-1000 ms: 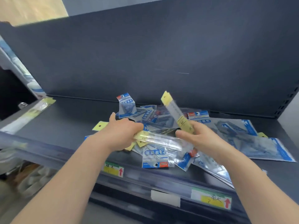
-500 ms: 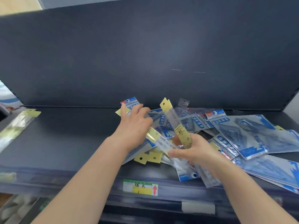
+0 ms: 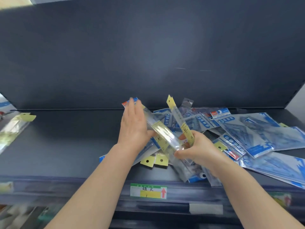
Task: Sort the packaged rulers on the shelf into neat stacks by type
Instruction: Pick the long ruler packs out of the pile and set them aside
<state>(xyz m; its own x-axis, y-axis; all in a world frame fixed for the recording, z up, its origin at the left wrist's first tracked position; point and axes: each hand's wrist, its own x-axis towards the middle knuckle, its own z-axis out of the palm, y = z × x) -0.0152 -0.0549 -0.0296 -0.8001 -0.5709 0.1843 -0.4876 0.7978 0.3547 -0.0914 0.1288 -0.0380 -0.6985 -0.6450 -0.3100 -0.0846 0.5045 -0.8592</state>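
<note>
A jumbled pile of packaged rulers lies on the dark shelf (image 3: pixel 66 146): blue-labelled packs (image 3: pixel 247 131) spread to the right, yellow-tagged straight rulers (image 3: pixel 154 160) at the pile's front. My right hand (image 3: pixel 196 146) grips the lower ends of two yellow-tagged ruler packs: one (image 3: pixel 179 119) stands tilted upward, the other (image 3: pixel 162 131) slants up to the left. My left hand (image 3: pixel 134 128) has straight fingers and presses flat against the slanted pack's left side, thumb underneath it.
A separate yellow-tagged ruler pack (image 3: pixel 14 128) lies at the shelf's far left edge. A price label (image 3: pixel 148 190) with a red arrow sits on the front rail. The dark back panel (image 3: pixel 148 55) rises behind the pile. Lower shelves show blurred goods.
My left hand lifted off the pile and now lies flat against the slanted yellow ruler pack. My right hand keeps hold of both packs, which have risen slightly.
</note>
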